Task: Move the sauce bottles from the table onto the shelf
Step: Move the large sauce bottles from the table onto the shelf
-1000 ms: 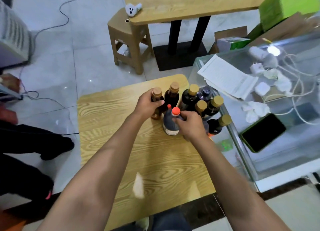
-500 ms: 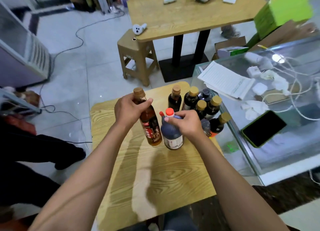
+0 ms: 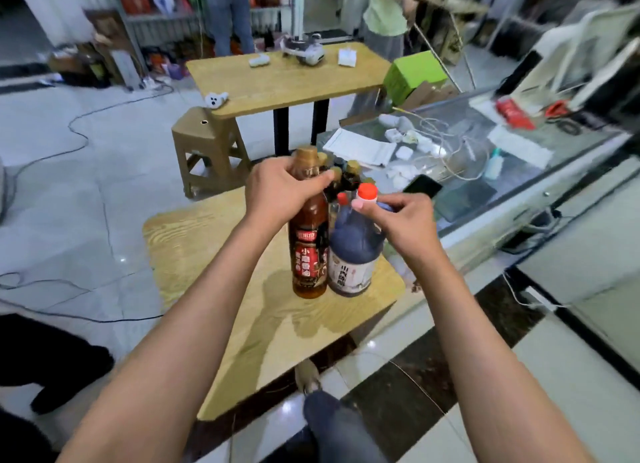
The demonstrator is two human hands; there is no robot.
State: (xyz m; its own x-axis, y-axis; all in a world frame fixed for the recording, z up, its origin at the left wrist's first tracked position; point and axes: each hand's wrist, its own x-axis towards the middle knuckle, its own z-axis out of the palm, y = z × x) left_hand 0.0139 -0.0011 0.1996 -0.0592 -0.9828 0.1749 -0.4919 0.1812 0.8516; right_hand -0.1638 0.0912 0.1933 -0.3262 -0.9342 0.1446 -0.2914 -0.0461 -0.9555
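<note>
The left hand is clamping its grip on a tall amber glass bottle, the right hand on a squat dark plastic jug; roughly five gold-capped bottles are seemingly waiting on the wooden counter, none shelved.

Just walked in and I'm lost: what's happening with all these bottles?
A person is clearing sauce bottles off the wooden table. The left hand grips the neck of a tall amber bottle; the right hand holds the handle of a dark jug with an orange cap. More gold-capped bottles wait behind them.
</note>
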